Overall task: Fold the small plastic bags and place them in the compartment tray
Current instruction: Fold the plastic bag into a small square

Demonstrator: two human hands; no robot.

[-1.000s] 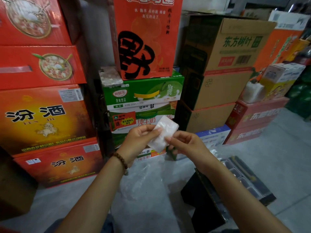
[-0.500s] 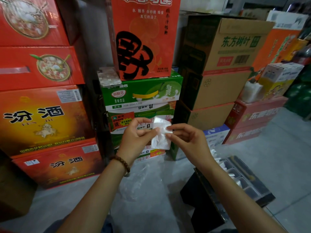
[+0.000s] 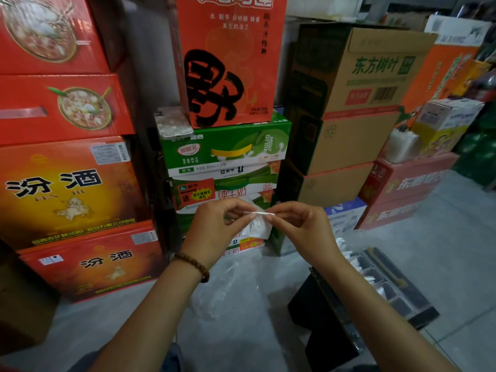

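Head cam here, watching from my end: both hands are up in front of the stacked drink cartons, working one small plastic bag (image 3: pixel 257 227) between them. The left hand (image 3: pixel 217 228) has thumb and forefinger closed tight on the left end of the bag's top edge, with the other fingers curled loosely behind. The right hand (image 3: pixel 302 226) does the same on the right end, thumb and forefinger (image 3: pixel 271 210) pressed together on the plastic, so the gap is basically nothing on either side. The top edge is stretched into a thin straight line between the two pinches, and the rest of the bag hangs crumpled below it, up in the air and touching nothing else. The compartment tray (image 3: pixel 422 316) sits low on the right, well apart from the hands, on a black stand (image 3: pixel 319 320), and a few white folded bags (image 3: pixel 355 263) are in its far compartments. A bead bracelet (image 3: pixel 193 265) is on the left wrist, and a loose sheet of clear plastic (image 3: pixel 228 288) lies on the grey floor under the arms.
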